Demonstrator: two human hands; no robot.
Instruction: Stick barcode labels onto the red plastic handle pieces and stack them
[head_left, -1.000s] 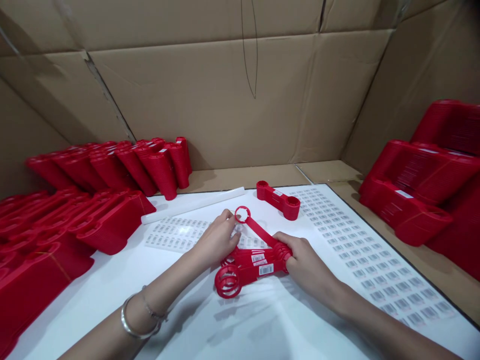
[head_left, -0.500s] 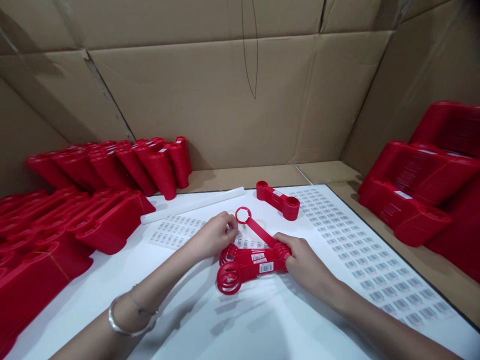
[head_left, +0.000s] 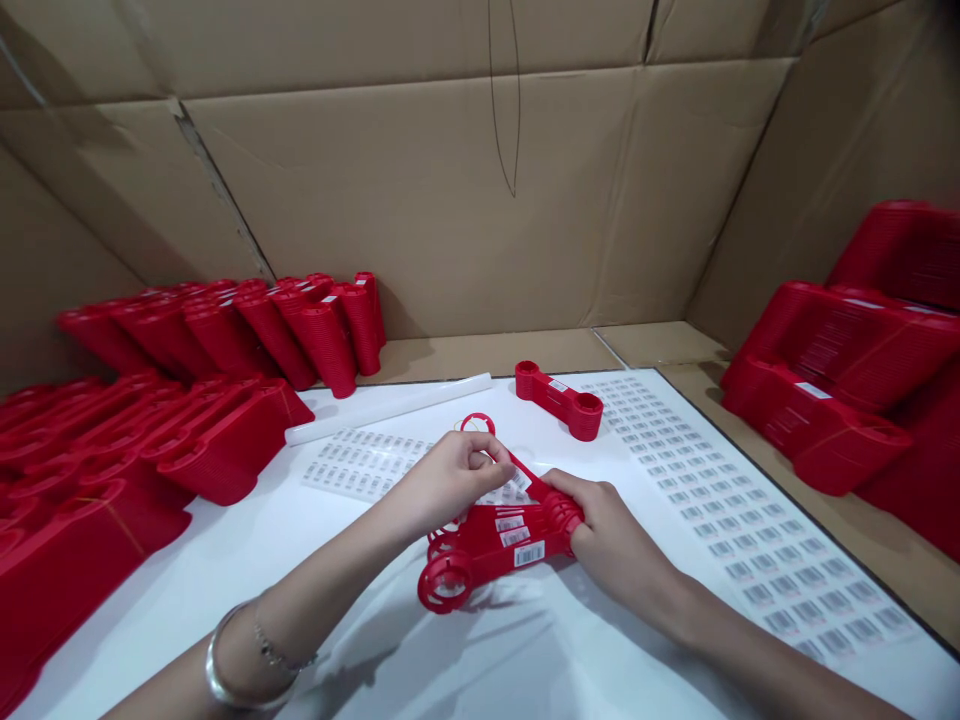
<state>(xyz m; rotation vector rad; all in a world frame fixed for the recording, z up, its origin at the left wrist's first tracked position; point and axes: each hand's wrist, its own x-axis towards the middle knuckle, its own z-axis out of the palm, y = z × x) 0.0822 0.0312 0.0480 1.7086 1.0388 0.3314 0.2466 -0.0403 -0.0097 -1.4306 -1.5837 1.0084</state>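
My right hand (head_left: 611, 530) grips one end of a fanned bunch of flat red plastic pieces (head_left: 487, 570), each with a ring at its end. White barcode labels show on several of them. One red piece is spread away from the bunch, its ring (head_left: 478, 420) pointing to the far side. Over this piece is my left hand (head_left: 469, 470), thumb and finger pinched at a small barcode sticker (head_left: 519, 480). Whether the sticker is fully flat on the plastic I cannot tell. Part of the piece is hidden behind the left fingers.
A sheet of barcode stickers (head_left: 360, 460) lies beyond my left arm, another sticker sheet (head_left: 720, 500) at the right. Behind are a white tube (head_left: 390, 408) and a small red stack (head_left: 559, 400). Red stacks crowd the left (head_left: 225, 450) and right (head_left: 817, 420). Cardboard walls (head_left: 420, 200) surround the table.
My left hand has moved right, from beside the ring onto the spread piece's arm, where a barcode sticker now shows at its fingertips. My right hand keeps its grip; the bunch has tilted slightly.
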